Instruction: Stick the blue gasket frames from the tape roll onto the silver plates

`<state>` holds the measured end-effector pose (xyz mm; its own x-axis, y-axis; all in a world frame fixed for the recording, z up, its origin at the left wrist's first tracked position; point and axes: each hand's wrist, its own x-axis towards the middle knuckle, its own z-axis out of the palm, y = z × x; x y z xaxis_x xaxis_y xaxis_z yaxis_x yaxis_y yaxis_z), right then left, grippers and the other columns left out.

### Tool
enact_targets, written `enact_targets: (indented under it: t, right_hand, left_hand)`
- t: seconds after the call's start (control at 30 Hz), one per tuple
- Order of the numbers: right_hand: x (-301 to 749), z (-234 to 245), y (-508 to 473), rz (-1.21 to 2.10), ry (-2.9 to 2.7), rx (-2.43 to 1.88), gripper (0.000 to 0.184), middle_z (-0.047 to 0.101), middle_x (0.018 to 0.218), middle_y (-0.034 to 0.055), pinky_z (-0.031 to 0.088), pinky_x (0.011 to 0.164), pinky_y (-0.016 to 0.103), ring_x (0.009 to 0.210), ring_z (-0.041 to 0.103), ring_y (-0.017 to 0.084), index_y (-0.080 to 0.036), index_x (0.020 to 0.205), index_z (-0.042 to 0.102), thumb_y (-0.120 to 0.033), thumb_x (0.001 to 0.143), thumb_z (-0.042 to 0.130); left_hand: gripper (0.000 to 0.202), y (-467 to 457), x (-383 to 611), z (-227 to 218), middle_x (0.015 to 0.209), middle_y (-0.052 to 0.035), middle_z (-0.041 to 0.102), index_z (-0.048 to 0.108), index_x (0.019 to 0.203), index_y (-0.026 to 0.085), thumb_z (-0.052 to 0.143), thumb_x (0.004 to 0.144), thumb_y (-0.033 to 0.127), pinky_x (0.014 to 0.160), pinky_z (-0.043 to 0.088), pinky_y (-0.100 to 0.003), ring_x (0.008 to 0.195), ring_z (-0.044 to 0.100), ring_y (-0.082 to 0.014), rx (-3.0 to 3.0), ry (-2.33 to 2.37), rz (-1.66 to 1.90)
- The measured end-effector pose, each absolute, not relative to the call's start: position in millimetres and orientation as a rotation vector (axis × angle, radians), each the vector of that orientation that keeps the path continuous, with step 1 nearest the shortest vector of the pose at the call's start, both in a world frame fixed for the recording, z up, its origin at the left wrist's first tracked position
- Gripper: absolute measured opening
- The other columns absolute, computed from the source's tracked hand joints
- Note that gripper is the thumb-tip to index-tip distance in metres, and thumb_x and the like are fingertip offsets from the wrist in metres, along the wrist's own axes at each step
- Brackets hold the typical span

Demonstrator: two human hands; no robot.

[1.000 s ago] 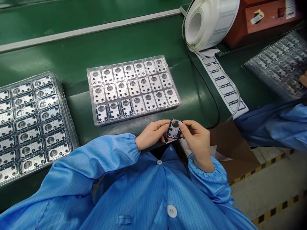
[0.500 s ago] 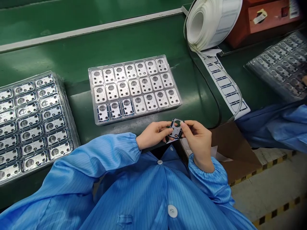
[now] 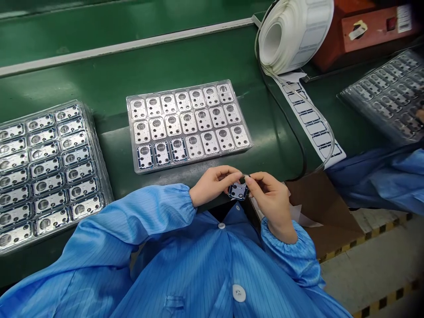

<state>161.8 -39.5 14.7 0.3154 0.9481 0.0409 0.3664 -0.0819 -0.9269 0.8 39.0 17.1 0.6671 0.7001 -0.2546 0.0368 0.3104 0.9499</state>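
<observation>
My left hand (image 3: 217, 184) and my right hand (image 3: 270, 196) meet just past the near edge of the bench, both closed in a pinch. Between them is a small silver plate with a dark-blue border and round holes (image 3: 238, 192). Thumbs and fingertips of both hands meet at its upper edge and partly cover the large hole. Beyond my hands lies a clear plastic tray (image 3: 195, 161) filled with rows of similar silver plates. Three plates in its near left row show the blue border; the others look plain silver.
At left stands a stack of clear trays (image 3: 105, 176) with blue-bordered plates. A label roll (image 3: 288, 39) trails a strip (image 3: 309, 119) at right, near a cable (image 3: 291, 128) and a red machine (image 3: 371, 37). Farther right are another tray stack (image 3: 351, 99) and a co-worker's sleeve (image 3: 394, 176). An open cardboard box (image 3: 331, 212) sits below.
The plate has tilted and moved slightly down, and my fingertips have come together at its upper edge. My right hand is slightly lower. The whole view has shifted a little.
</observation>
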Motion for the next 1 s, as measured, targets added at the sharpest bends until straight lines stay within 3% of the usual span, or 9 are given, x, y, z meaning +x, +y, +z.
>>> enact_targets:
  t: [0.1,0.37,0.53,0.67,0.8,0.9,1.0]
  right_hand:
    - [161,14,-40,0.868,-1.205,-1.601,0.026,0.062,0.062,-0.0018,0.046,0.049,0.023,0.051,0.055,0.011,-0.02,0.078,0.07,-0.045,0.086,0.067]
    - [155,8,-39,0.767,-1.222,-1.621,0.035,0.06,0.059,-0.0007,0.044,0.05,0.023,0.053,0.053,0.012,-0.019,0.069,0.066,-0.05,0.087,0.064]
    - [157,-2,-43,0.808,-1.165,-1.602,0.042,0.062,0.058,0.0001,0.044,0.046,0.023,0.052,0.055,0.014,-0.02,0.073,0.066,-0.058,0.088,0.058]
    - [156,-1,-49,0.998,-1.332,-1.541,0.046,0.061,0.05,0.0011,0.045,0.044,0.024,0.046,0.057,0.015,-0.02,0.061,0.065,-0.057,0.087,0.06]
    - [149,2,-50,1.03,-1.373,-1.491,0.048,0.063,0.052,0.0026,0.048,0.047,0.024,0.046,0.059,0.014,-0.019,0.056,0.064,-0.052,0.091,0.058]
    - [148,3,-49,1.04,-1.336,-1.429,0.045,0.065,0.056,0.0033,0.048,0.045,0.024,0.045,0.06,0.014,-0.018,0.064,0.068,-0.053,0.091,0.058]
    - [154,3,-51,1.01,-1.298,-1.335,0.041,0.068,0.063,0.004,0.051,0.047,0.026,0.048,0.062,0.015,-0.018,0.084,0.074,-0.054,0.092,0.057]
  left_hand:
    - [0.031,39,-1,16,0.073,-0.0004,0.064,0.066,0.081,0.011,0.061,0.088,0.041,0.055,0.039,-0.02,0.053,0.046,-0.0047,1.192,0.743,0.512]
    - [0.033,35,2,11,0.071,-0.0014,0.065,0.067,0.079,0.011,0.065,0.085,0.043,0.053,0.039,-0.02,0.056,0.049,-0.0068,1.174,0.752,0.486]
    - [0.03,37,2,13,0.066,0.0012,0.061,0.069,0.082,0.011,0.064,0.087,0.04,0.049,0.034,-0.02,0.05,0.042,-0.0048,1.133,0.777,0.491]
    - [0.037,35,1,16,0.077,-0.0018,0.066,0.07,0.089,0.011,0.062,0.087,0.047,0.051,0.038,-0.02,0.051,0.043,-0.0048,1.127,0.813,0.61]
    - [0.039,34,-1,23,0.085,-0.0041,0.068,0.068,0.11,0.012,0.055,0.092,0.044,0.052,0.041,-0.02,0.054,0.047,-0.0063,1.208,0.844,0.619]
    - [0.035,44,-7,35,0.086,-0.0054,0.07,0.068,0.111,0.012,0.053,0.093,0.038,0.056,0.044,-0.02,0.062,0.055,-0.009,1.369,0.845,0.64]
    - [0.032,66,-22,48,0.086,-0.0061,0.072,0.069,0.109,0.013,0.052,0.094,0.035,0.065,0.047,-0.022,0.073,0.061,-0.0122,1.565,0.918,0.765]
